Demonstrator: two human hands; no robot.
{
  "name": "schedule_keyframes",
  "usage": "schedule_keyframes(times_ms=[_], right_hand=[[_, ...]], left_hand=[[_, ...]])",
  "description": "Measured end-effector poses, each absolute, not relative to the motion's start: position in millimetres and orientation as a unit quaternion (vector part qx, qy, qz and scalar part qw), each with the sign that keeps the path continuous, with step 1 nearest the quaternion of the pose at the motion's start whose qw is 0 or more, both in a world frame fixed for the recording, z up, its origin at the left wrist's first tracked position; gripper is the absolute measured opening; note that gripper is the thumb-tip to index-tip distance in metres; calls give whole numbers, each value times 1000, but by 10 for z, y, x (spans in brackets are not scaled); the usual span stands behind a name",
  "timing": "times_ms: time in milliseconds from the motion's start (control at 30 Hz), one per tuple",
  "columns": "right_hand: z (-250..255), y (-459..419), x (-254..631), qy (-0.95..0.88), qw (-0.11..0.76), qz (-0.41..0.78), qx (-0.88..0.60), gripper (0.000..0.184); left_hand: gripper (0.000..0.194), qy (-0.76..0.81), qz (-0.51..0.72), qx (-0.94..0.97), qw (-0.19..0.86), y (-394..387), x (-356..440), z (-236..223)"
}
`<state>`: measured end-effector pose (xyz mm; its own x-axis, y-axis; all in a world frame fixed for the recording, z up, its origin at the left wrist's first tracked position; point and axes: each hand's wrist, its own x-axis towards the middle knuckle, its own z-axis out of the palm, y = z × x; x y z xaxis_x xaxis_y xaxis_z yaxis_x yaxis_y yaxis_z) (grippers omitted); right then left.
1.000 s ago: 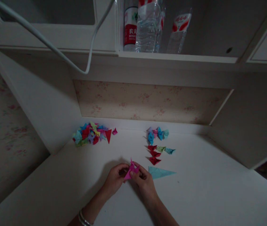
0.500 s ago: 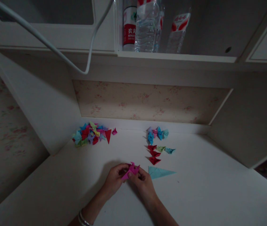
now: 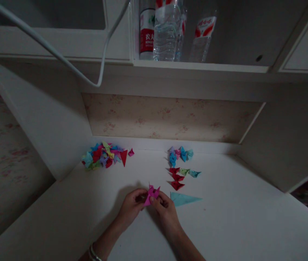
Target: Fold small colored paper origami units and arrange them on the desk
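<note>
Between my hands is a magenta folded origami paper (image 3: 152, 195) with several pointed tips standing up. My left hand (image 3: 132, 204) grips its left side, the fingertips partly hidden behind the paper. My right hand (image 3: 165, 209) pinches it from the right, with the thumb on its front face. Just right of my right hand, a light-blue folded paper triangle (image 3: 185, 199) lies flat on the white table (image 3: 224, 224). Beyond it sit small red folded papers (image 3: 177, 185), a green one (image 3: 184, 172) and a blue one (image 3: 195, 174).
A heap of colourful folded papers (image 3: 102, 156) lies at the back left, a red triangle (image 3: 124, 157) at its edge. More folded pieces (image 3: 181, 154) stand at the back right. Overhead, a shelf (image 3: 203, 67) holds plastic bottles (image 3: 166, 36), and a white cable (image 3: 69, 65) hangs down.
My hands stay nearly in place while the magenta paper tilts and turns slightly between my fingers, its tips now more upright. The view has shifted slightly.
</note>
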<state>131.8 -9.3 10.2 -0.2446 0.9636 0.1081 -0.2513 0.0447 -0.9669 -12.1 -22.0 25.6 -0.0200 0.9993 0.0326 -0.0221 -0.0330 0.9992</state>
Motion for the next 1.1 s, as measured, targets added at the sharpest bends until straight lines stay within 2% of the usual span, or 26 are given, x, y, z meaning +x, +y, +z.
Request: schedule_keyframes(times_ms=[267, 467, 600, 767, 867, 1000, 1100], right_hand=[[133, -74, 1347, -486, 531, 577, -385, 37], [176, -116, 1348, -471, 551, 563, -397, 30], [302, -51, 1526, -423, 566, 562, -429, 32], [639, 509, 2196, -458, 619, 449, -453, 33], [761, 1034, 2715, -500, 596, 364, -513, 42], [710, 1644, 3283, -547, 478, 238, -645, 58], [587, 1972, 3520, -544, 441, 197, -686, 59]], left_hand=[[22, 505, 521, 492, 481, -218, -114, 272], [20, 507, 503, 502, 489, -238, -85, 323], [34, 515, 493, 510, 481, -231, -88, 215], [33, 530, 468, 531, 467, -207, -92, 117], [29, 536, 452, 530, 476, -187, -82, 113], [24, 542, 438, 533, 480, -163, -78, 111], [25, 548, 427, 538, 477, -150, -81, 111]])
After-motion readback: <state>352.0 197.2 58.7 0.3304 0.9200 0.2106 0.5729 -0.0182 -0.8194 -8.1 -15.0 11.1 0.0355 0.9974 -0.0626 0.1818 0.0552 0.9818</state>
